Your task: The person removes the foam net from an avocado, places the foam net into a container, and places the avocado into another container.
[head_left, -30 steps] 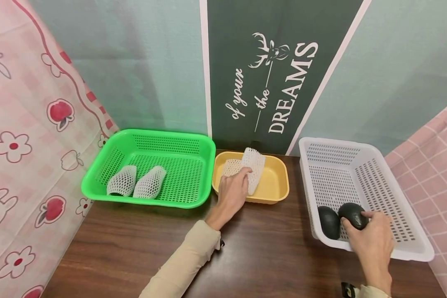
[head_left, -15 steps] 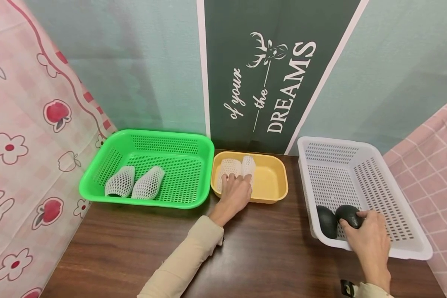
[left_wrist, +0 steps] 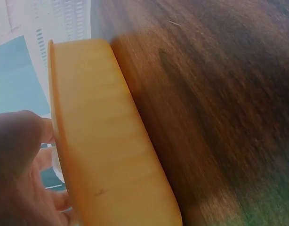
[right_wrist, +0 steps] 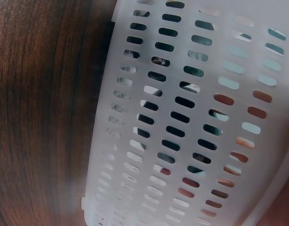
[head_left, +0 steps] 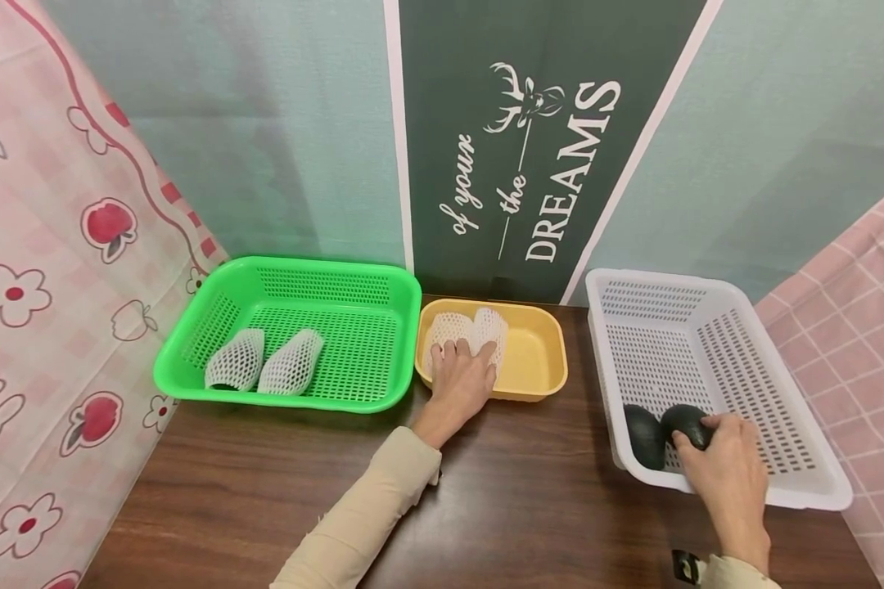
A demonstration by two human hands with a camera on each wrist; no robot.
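Observation:
In the head view my left hand (head_left: 458, 384) reaches over the near rim of the yellow tray (head_left: 538, 360). Its fingers and thumb are spread and touch two white foam net sleeves, the left one (head_left: 453, 325) and the right one (head_left: 491, 323). The left wrist view shows these fingers partly hidden behind the tray wall (left_wrist: 104, 132). My right hand (head_left: 729, 470) grips a dark avocado (head_left: 683, 424) between thumb and fingers, low in the white basket (head_left: 788, 384). A second dark avocado (head_left: 644, 438) lies just left of it. In the right wrist view the slotted basket wall (right_wrist: 182, 108) hides most of that hand.
At the left stands a green basket (head_left: 354, 360) with two net-wrapped pieces, a left one (head_left: 236, 360) and a right one (head_left: 291, 362); something dark shows at the left one's opening. The wooden table (head_left: 530, 483) spreads in front. Printed cloths hang behind and at both sides.
My left hand has lowered the raised right sleeve into the yellow tray and spread its fingers across both sleeves. The right hand keeps its grip on the avocado, almost still.

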